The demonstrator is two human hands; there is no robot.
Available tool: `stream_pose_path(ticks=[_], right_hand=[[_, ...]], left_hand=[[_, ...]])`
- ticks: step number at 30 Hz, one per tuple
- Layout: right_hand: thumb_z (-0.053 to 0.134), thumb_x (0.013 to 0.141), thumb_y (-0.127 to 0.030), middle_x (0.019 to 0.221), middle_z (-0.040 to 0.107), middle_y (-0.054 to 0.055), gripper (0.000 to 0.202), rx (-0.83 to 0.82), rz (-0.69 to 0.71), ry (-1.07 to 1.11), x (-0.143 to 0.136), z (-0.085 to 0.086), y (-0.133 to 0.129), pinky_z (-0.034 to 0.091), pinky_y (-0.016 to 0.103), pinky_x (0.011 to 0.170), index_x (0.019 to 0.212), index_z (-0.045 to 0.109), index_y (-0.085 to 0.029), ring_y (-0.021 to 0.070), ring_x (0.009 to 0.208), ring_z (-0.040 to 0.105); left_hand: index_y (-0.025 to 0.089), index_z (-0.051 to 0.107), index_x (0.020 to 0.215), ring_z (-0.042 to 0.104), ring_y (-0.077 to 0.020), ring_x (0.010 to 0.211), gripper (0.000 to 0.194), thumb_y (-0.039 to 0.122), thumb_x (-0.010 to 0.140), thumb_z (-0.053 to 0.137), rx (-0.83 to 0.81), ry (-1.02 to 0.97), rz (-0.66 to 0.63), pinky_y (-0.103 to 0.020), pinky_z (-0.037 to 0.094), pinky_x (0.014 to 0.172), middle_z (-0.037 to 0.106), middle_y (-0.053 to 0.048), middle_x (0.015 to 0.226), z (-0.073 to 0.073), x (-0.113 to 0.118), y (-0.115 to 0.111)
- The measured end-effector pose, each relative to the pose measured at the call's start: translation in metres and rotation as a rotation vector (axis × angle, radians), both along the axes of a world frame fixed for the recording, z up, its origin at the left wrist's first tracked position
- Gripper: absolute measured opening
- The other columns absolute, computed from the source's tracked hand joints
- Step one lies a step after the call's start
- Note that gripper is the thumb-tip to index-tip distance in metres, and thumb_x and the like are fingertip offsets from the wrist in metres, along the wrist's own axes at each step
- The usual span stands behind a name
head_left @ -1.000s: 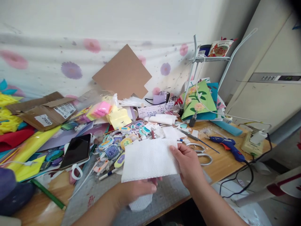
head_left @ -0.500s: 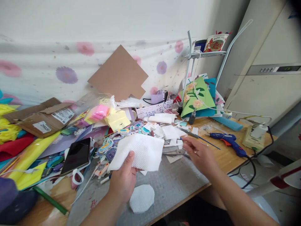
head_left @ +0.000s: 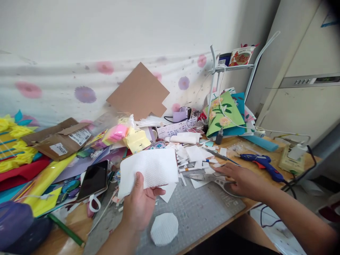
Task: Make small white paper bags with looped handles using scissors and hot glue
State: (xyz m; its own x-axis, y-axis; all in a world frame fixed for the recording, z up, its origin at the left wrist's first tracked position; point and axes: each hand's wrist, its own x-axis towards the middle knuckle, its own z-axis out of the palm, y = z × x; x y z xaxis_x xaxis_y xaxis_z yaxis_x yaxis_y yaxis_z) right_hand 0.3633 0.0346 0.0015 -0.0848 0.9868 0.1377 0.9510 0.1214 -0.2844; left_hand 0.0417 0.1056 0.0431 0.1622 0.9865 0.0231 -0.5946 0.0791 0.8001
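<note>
My left hand (head_left: 142,202) grips a white, finely embossed sheet (head_left: 150,168), its thumb on top and the fingers underneath. It looks like soft tissue or a cotton wipe. Below lies a roundish cut piece (head_left: 164,229) of similar white material, flat on the grey cutting mat (head_left: 202,209). My right hand (head_left: 243,180) reaches over the grey-handled scissors (head_left: 224,187), fingers stretched out to the left and partly covering the handles. Whether it touches them I cannot tell. The scissor blades point left among paper scraps (head_left: 196,153).
At the right lie a blue glue gun (head_left: 261,163) and a power strip (head_left: 292,161). A black phone (head_left: 94,180), a cardboard box (head_left: 60,138) and a green pencil (head_left: 66,229) are on the left. Behind stand a brown board (head_left: 139,92) and a white rack (head_left: 233,67).
My right hand has moved right and down, from beside the white scraps to the scissor handles. The sheet in my left hand has shifted slightly left. The whole view has shifted a little.
</note>
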Motion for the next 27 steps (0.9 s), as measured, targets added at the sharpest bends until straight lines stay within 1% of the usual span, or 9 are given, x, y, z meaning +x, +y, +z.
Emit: stream_pose_path(ticks=[3,5,10,12,17,19,22,25,27], right_hand=[[0.052,0.064,-0.007,0.115,0.063,0.008,0.067,0.008,-0.030,0.032,0.008,0.001,-0.018,0.050,0.034,0.076,0.126,0.056,-0.030,0.0234,0.089,0.063],[0.053,0.068,-0.010,0.105,0.064,0.007,0.061,0.052,-0.089,0.154,0.011,-0.001,-0.028,0.050,0.032,0.067,0.126,0.055,-0.027,0.0205,0.076,0.062],[0.070,0.065,-0.021,0.095,0.060,0.003,0.059,0.242,-0.302,1.018,-0.006,-0.002,-0.037,0.052,0.031,0.062,0.121,0.053,-0.028,0.0190,0.075,0.061],[0.074,0.064,-0.023,0.086,0.058,-0.001,0.059,0.275,-0.337,1.282,-0.018,-0.001,-0.032,0.050,0.027,0.052,0.118,0.052,-0.028,0.0128,0.058,0.056],[0.072,0.072,-0.032,0.048,0.042,-0.011,0.046,0.254,-0.360,1.360,-0.035,0.000,-0.015,0.042,0.023,0.040,0.113,0.054,-0.022,0.0064,0.034,0.035],[0.065,0.078,-0.040,0.054,0.050,-0.008,0.044,0.243,-0.342,1.361,-0.034,0.000,-0.011,0.041,0.023,0.040,0.116,0.052,-0.022,0.0062,0.034,0.035],[0.054,0.078,-0.061,0.087,0.065,0.004,0.055,0.204,-0.284,1.377,-0.028,0.006,-0.007,0.045,0.028,0.043,0.119,0.048,-0.026,0.0092,0.041,0.046],[0.044,0.069,-0.079,0.109,0.063,0.012,0.071,0.111,-0.167,1.422,-0.028,0.020,-0.002,0.052,0.039,0.059,0.119,0.046,-0.030,0.0224,0.066,0.063],[0.047,0.066,-0.080,0.107,0.062,0.009,0.069,0.112,-0.081,1.463,-0.036,0.031,0.001,0.051,0.041,0.068,0.116,0.050,-0.032,0.0254,0.076,0.063]], left_hand=[[0.020,0.057,0.116,0.071,-0.0229,0.063,0.045,0.039,0.076,0.067,-0.051,-0.004,-0.063,-0.025,0.055,0.043,0.075,-0.006,0.087,0.001,-0.001,0.004],[0.021,0.058,0.114,0.071,-0.0219,0.063,0.041,0.033,0.076,0.069,-0.076,-0.018,-0.059,-0.023,0.055,0.044,0.075,-0.005,0.086,0.002,-0.001,0.004],[0.021,0.061,0.110,0.071,-0.0211,0.063,0.042,0.020,0.070,0.073,-0.087,-0.019,-0.021,-0.022,0.055,0.045,0.074,-0.003,0.084,0.003,0.001,0.003],[0.020,0.062,0.109,0.071,-0.0205,0.062,0.044,0.018,0.068,0.074,-0.078,-0.006,0.007,-0.023,0.055,0.045,0.074,-0.002,0.083,0.003,0.001,0.003],[0.022,0.063,0.108,0.068,-0.0161,0.063,0.041,0.013,0.069,0.072,-0.068,0.012,0.073,-0.023,0.057,0.047,0.074,-0.001,0.088,0.001,0.003,0.003],[0.022,0.063,0.106,0.068,-0.0153,0.063,0.038,0.011,0.071,0.070,-0.081,0.003,0.075,-0.023,0.057,0.047,0.074,-0.001,0.088,0.001,0.003,0.004],[0.022,0.064,0.105,0.068,-0.0157,0.065,0.035,0.010,0.073,0.067,-0.106,-0.019,0.073,-0.023,0.057,0.047,0.074,-0.001,0.088,0.002,0.003,0.005],[0.022,0.064,0.106,0.068,-0.0161,0.065,0.035,0.009,0.074,0.066,-0.122,-0.037,0.066,-0.023,0.058,0.046,0.074,-0.001,0.089,0.002,0.002,0.006],[0.023,0.064,0.108,0.068,-0.0160,0.066,0.035,0.010,0.075,0.065,-0.123,-0.046,0.071,-0.024,0.058,0.047,0.074,-0.001,0.091,0.001,0.002,0.005]])
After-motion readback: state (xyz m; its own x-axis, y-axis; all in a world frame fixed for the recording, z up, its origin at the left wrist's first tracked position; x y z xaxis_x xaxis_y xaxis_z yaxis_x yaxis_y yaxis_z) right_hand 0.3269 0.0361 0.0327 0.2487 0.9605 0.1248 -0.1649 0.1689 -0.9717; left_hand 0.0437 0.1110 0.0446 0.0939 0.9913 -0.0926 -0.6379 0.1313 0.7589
